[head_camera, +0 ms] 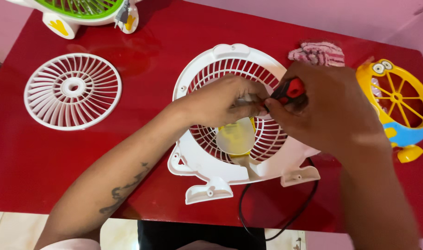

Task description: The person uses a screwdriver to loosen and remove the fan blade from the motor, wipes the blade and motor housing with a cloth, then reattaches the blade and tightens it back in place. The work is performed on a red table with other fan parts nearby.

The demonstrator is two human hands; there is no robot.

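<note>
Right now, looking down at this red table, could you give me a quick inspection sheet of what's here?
Surface: glossy red table.
Job's things: white fan housing lying flat, a translucent yellowish blade inside it; red-and-black tool handle.
Clutter: loose white grille at left; green-and-white fan at the top edge; yellow-and-blue fan at right; striped cloth.
Hands: left hand rests over the housing centre, fingers pinching something small; right hand grips the tool handle.
Cables: black cord loops off the front edge.
Surroundings: pink wall, pale floor tiles.
</note>
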